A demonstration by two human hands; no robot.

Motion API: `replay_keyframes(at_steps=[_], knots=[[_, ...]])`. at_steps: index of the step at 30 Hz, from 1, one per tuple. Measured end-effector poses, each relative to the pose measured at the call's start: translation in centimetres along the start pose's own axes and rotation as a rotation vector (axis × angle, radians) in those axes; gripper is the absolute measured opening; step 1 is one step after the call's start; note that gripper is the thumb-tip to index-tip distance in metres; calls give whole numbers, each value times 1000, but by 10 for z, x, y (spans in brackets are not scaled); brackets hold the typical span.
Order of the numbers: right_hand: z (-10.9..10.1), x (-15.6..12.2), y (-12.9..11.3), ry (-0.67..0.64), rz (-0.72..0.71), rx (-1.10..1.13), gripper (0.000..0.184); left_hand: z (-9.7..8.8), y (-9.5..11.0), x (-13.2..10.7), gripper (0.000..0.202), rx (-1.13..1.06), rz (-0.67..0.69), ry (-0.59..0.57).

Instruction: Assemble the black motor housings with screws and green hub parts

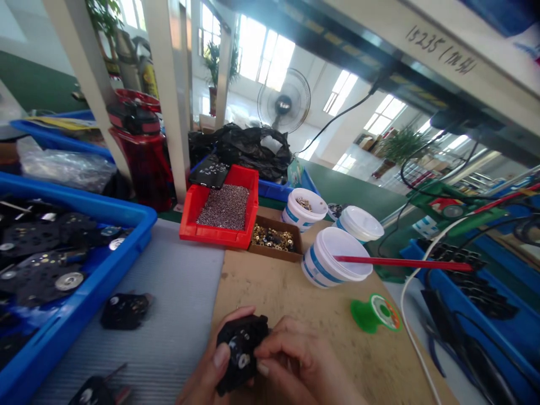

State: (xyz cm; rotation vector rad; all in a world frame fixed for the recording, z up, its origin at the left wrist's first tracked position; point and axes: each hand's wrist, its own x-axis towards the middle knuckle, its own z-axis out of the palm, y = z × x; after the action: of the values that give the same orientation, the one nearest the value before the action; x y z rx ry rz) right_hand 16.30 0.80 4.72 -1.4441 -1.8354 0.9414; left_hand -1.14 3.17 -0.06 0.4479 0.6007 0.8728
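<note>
Near the bottom middle, my left hand (206,365) is closed around a black plastic housing (242,349) with a round silvery metal part on its face. My left thumb presses on the front of the housing. At its right side, the thumb and forefinger of my right hand (295,357) are pinched together close to the housing's edge. Whatever lies between those fingertips is too small or hidden to make out. Two similar black assemblies rest on the grey mat, one black assembly (125,310) left of my hands and another black assembly (97,391) at the bottom edge.
A blue tray (145,225) of black assemblies stands left. Ahead are a red bin (189,225) of small metal pieces, a cardboard box (297,247) of brass parts and several white tubs, one tub (320,264) nearest. A green spool (367,315), cable and pliers (434,351) lie right.
</note>
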Motion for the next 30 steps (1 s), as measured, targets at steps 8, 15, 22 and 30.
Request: replay_keyframes(at_steps=[8, 15, 22, 30], knots=[[4, 3, -7, 8, 78, 23, 14, 9, 3, -4, 48, 20, -11, 4], [7, 1, -8, 76, 102, 7, 13, 10, 4, -5, 44, 26, -35, 10], [9, -8, -10, -20, -55, -152, 23, 10, 7, -3, 40, -192, -134, 4], [-46, -26, 13, 409, 66, 56, 28, 5, 8, 5, 45, -179, -118, -45]])
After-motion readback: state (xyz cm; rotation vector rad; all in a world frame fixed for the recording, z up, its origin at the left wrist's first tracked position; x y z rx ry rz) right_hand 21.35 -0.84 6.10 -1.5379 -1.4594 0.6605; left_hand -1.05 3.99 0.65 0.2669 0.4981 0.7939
